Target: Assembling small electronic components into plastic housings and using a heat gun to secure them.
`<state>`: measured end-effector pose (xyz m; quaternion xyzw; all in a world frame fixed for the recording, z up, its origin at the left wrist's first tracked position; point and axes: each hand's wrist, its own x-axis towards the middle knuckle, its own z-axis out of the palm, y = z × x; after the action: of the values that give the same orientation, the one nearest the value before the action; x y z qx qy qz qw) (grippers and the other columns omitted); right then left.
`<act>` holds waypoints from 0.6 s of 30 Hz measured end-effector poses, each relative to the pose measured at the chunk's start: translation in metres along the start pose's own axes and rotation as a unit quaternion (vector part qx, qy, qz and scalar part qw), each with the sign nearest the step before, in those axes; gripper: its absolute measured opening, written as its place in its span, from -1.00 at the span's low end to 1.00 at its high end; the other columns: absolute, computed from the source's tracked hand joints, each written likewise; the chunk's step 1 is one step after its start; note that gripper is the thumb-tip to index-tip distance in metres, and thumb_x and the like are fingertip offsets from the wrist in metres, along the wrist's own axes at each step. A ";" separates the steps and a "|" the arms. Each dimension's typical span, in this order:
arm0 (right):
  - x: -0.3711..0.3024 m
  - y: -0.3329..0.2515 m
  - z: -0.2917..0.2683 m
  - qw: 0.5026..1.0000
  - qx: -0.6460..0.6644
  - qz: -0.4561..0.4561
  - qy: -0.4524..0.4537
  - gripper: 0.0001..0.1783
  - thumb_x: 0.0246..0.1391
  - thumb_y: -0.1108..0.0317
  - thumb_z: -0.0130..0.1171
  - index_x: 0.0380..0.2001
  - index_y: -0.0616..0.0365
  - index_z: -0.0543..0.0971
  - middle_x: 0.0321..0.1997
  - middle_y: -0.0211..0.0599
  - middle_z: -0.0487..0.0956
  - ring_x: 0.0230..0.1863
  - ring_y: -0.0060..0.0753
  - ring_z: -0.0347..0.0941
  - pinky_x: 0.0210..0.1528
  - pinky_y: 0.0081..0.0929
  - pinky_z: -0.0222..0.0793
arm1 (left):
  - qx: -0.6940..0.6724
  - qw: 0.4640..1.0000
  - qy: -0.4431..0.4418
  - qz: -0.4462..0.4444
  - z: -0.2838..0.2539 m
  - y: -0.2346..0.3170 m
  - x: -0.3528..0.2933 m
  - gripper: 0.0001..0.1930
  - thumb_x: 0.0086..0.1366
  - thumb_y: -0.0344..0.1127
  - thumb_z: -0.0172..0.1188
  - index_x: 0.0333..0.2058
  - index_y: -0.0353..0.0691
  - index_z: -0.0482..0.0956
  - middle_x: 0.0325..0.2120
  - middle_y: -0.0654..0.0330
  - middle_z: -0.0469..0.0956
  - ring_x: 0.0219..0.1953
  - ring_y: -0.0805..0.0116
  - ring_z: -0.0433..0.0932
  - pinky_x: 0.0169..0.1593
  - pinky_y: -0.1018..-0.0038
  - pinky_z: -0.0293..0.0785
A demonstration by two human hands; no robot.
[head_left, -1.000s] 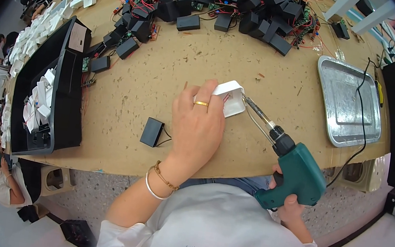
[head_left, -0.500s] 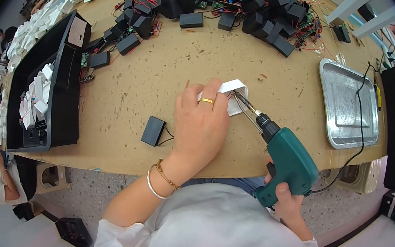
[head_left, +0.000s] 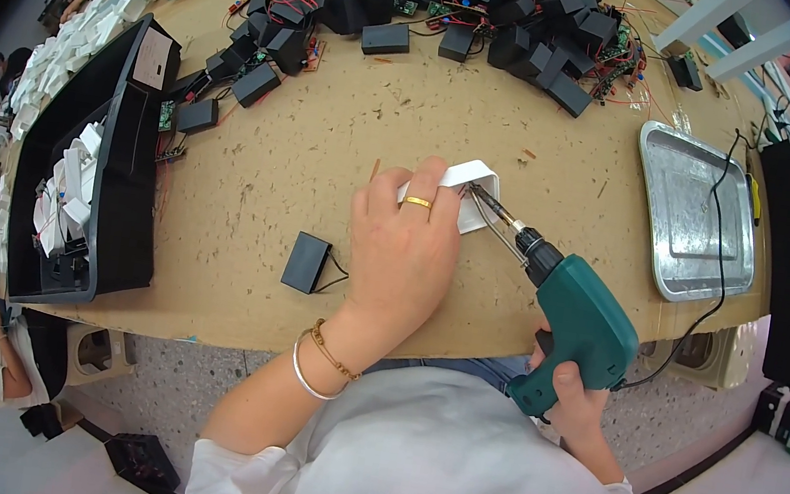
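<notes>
My left hand (head_left: 403, 238) is closed on a white plastic housing (head_left: 473, 220), its back turned up and a gold ring on one finger. My right hand (head_left: 574, 399) grips a green soldering gun (head_left: 583, 324) by the handle. The gun's metal tip points up and left into the open side of the housing. What the tip touches inside is too small to make out. A small black box (head_left: 307, 263) with a short black wire rests on the table just left of my left wrist.
Along the far side lies a heap of black boxes (head_left: 384, 39) with circuit boards and red wires. A black bin (head_left: 126, 209) of white parts stands left, white housings (head_left: 79, 51) piled beyond it. At right is a metal tray (head_left: 696, 224), a power cord (head_left: 722, 197) trailing across it.
Both hands, the housing and the soldering gun hold nearly the same place. The view has shifted very slightly.
</notes>
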<state>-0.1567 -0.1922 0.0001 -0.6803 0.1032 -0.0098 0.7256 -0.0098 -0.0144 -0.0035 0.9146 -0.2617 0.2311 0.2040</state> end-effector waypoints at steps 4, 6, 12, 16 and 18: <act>-0.001 -0.002 0.004 1.000 -0.002 0.009 0.020 -0.33 0.01 -0.05 0.20 -0.02 0.33 0.36 -0.21 -0.23 0.45 -0.35 -0.51 0.38 -0.33 -0.54 0.35 | -0.002 1.000 0.000 0.001 0.001 0.000 0.000 -0.87 0.05 -0.45 0.18 -0.41 -0.29 0.43 -0.13 0.14 0.44 -0.20 0.06 0.38 -0.19 0.24 0.29; 0.000 -0.002 0.004 1.000 0.007 0.007 0.019 -0.33 0.01 -0.04 0.20 -0.02 0.33 0.36 -0.21 -0.23 0.45 -0.35 -0.51 0.39 -0.33 -0.54 0.35 | 0.017 1.000 0.007 0.011 0.002 -0.001 0.000 -0.87 -0.02 -0.44 0.13 -0.44 -0.27 0.44 -0.13 0.15 0.42 -0.19 0.16 0.36 -0.21 0.30 0.28; 0.000 -0.002 0.003 1.000 0.014 0.003 0.010 -0.35 0.02 -0.01 0.20 -0.02 0.32 0.35 -0.19 -0.22 0.45 -0.35 -0.50 0.39 -0.32 -0.53 0.35 | 0.020 1.000 0.011 0.013 0.002 -0.001 0.000 -0.88 -0.03 -0.45 0.13 -0.44 -0.28 0.43 -0.13 0.15 0.42 -0.19 0.15 0.36 -0.21 0.29 0.28; 0.000 0.000 0.000 1.000 -0.018 -0.002 -0.006 -0.31 0.02 -0.02 0.19 0.03 0.33 0.33 -0.17 -0.18 0.46 -0.35 -0.49 0.40 -0.32 -0.51 0.36 | 0.018 1.000 0.014 0.011 0.003 -0.001 0.000 -0.88 -0.03 -0.45 0.13 -0.44 -0.28 0.43 -0.13 0.14 0.43 -0.19 0.15 0.37 -0.21 0.29 0.28; 0.000 0.000 0.001 1.000 -0.007 -0.001 0.003 -0.31 0.02 -0.02 0.19 0.03 0.33 0.32 -0.16 -0.17 0.46 -0.35 -0.48 0.40 -0.32 -0.51 0.36 | 0.021 1.000 0.007 0.010 0.002 0.000 0.000 -0.88 -0.02 -0.46 0.12 -0.44 -0.28 0.44 -0.13 0.14 0.43 -0.19 0.15 0.37 -0.21 0.30 0.29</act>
<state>-0.1564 -0.1913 0.0002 -0.6856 0.1046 -0.0113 0.7203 -0.0089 -0.0152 -0.0053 0.9144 -0.2644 0.2451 0.1841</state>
